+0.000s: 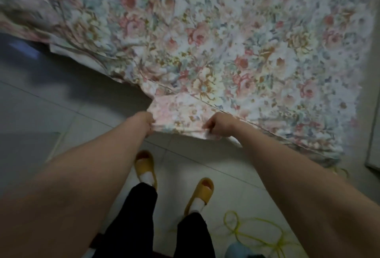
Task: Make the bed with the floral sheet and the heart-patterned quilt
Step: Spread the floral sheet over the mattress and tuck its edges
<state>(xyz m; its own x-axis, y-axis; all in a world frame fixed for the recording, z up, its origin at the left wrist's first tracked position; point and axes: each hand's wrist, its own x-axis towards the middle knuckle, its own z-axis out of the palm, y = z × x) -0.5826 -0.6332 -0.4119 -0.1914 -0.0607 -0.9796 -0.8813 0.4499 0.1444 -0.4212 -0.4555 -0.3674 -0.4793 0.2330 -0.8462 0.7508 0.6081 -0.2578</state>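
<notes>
From the head camera, looking down: the sheet [205,41] lies spread over the bed and fills the upper picture, its near edge hanging off towards the tiled floor [82,117]. At the corner a flap is turned over, showing the paler underside. Both hands have that flap. The left hand [149,123] has its fingers curled round the hem at the corner. The right hand [219,125] pinches the same hem a little further along. The cloth is drawn fairly taut between them.

I'd say this is the sheet-spreading step, with the corner being pulled straight before it is laid or tucked. The far left of the sheet looks rumpled and blurred, so it likely wants smoothing too. The next move calls for an even pull from both hands, so the flap turns back face-up and the hem falls square with the bed's side. The quilt is nowhere in view, so that part looks to be ahead.

Underfoot there are yellow slippers [145,163] and, by the right foot, a loose yellow cord [257,231] looped on the tiles, an easy thing to catch a foot in when stepping round. A pale blue object [236,247] sits at the bottom edge, but I can't tell what it is.
</notes>
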